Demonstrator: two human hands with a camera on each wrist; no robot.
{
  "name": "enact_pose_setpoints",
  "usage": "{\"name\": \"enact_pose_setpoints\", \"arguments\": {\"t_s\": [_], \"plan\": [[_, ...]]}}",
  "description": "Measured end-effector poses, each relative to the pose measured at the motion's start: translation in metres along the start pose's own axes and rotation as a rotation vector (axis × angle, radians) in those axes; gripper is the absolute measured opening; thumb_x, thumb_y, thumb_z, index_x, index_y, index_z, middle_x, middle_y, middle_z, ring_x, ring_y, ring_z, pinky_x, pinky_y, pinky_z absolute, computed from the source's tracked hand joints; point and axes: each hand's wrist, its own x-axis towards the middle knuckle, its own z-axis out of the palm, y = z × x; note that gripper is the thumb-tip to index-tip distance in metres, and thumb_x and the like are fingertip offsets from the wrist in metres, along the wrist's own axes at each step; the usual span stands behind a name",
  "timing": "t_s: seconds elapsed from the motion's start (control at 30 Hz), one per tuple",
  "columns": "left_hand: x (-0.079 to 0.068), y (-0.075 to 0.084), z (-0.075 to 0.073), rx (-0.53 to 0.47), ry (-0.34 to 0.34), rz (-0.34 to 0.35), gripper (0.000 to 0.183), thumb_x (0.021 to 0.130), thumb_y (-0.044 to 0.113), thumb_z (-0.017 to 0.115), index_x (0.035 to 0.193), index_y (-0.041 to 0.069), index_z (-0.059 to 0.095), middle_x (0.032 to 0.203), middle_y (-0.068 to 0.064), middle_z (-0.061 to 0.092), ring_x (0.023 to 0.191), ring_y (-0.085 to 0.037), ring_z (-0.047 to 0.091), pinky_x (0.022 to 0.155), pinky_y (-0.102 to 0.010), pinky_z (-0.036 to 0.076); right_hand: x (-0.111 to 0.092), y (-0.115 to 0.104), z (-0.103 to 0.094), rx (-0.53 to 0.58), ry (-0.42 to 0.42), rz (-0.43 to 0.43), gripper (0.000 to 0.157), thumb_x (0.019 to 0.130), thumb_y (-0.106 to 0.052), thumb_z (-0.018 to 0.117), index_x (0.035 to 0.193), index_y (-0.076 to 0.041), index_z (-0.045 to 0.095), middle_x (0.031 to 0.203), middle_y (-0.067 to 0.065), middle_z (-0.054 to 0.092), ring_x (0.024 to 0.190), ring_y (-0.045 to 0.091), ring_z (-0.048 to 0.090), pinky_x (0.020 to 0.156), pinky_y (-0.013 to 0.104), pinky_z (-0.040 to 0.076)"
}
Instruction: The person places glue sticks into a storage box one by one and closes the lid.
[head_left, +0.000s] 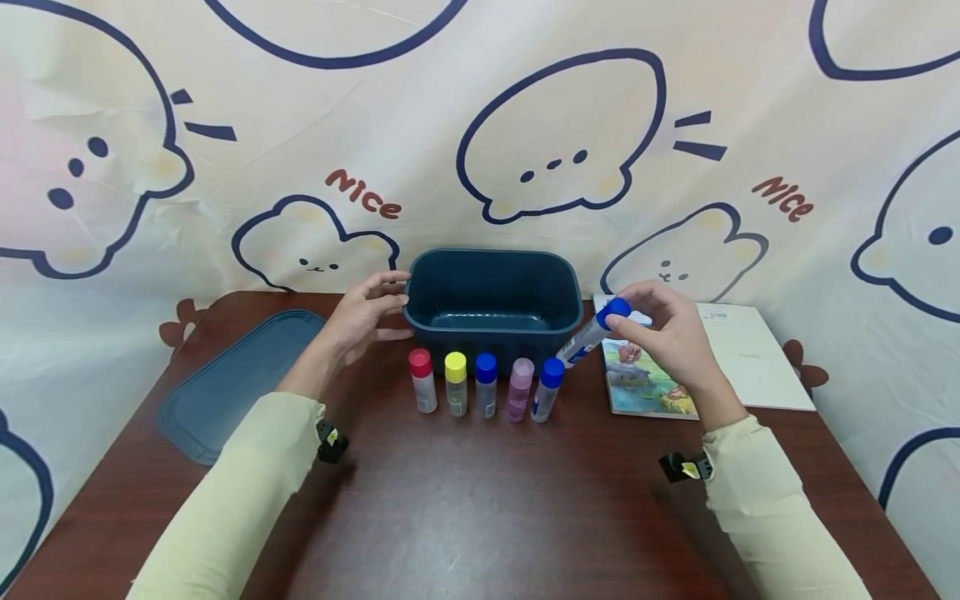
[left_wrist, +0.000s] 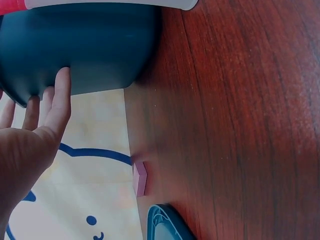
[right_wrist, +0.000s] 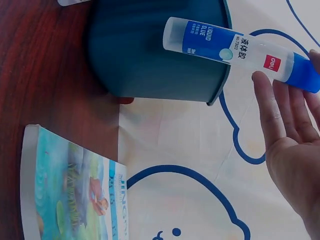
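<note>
My right hand [head_left: 671,329] pinches the blue cap of a clear liquid glue bottle [right_wrist: 210,42], which hangs tilted off the right front corner of a dark teal bin [head_left: 495,283]. At the bin's left side, my left hand [head_left: 367,312] has its fingers extended, with fingertips right at the wall. In front of the bin stands a row of several capped bottles: a red-capped one [head_left: 423,383], a yellow-capped one [head_left: 456,387], a blue-capped one [head_left: 486,387], a purple one [head_left: 519,392] and another blue-capped one [head_left: 547,392].
A teal lid [head_left: 240,383] lies flat at the table's left. To the right are a picture book [head_left: 645,387] and a white book or board [head_left: 750,358]. In the left wrist view, a small pink block [left_wrist: 140,178] sits by the back edge. A patterned cloth hangs behind the table.
</note>
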Motion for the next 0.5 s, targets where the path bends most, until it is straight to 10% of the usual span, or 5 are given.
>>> {"name": "enact_pose_setpoints", "arguments": {"t_s": [0.5], "plan": [[0.002,-0.001,0.000,-0.001,-0.005,0.002,0.047,0.105,0.016,0.056,0.150,0.014,0.043,0.148,-0.012,0.041,0.128,-0.037,0.052,0.088,-0.048,0.058,0.007,-0.012,-0.006,0.122,0.051,-0.043,0.020,0.093,0.005,0.065,0.111,0.011,0.057,0.105,0.011,0.062,0.092,0.022,0.063,0.071,0.029,0.061]]}}
